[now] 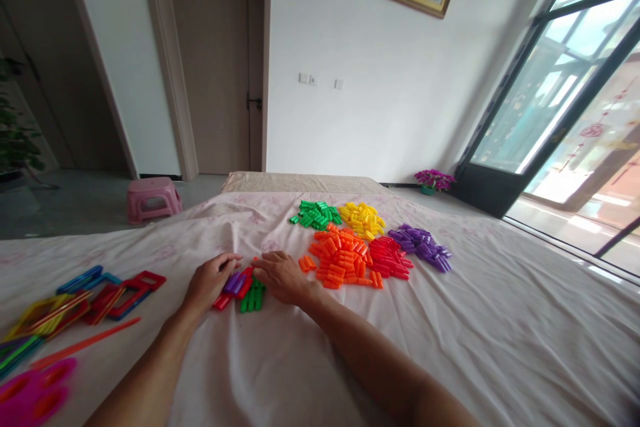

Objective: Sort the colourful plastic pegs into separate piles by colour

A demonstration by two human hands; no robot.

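Observation:
My left hand [207,282] curls its fingers at the left side of a small group of short plastic tube pieces. My right hand [281,276] reaches in from the right, its fingertips together on the group's far edge. Between the hands are red pieces [245,285], purple pieces [234,283] and green pieces [253,296], lying side by side on the cloth. A bit of orange shows at the right fingertips. Whether the pieces are joined, I cannot tell; the fingers hide part of them. A few orange pieces [307,263] lie just right of my right hand.
Beyond my right hand lie piles of green [319,215], yellow [363,220], orange [340,257], red [389,257] and purple tube pieces [421,245]. Coloured plastic frames [131,293] and a pink item [37,390] lie left on the pale tablecloth [450,340]. A pink stool [154,200] stands behind.

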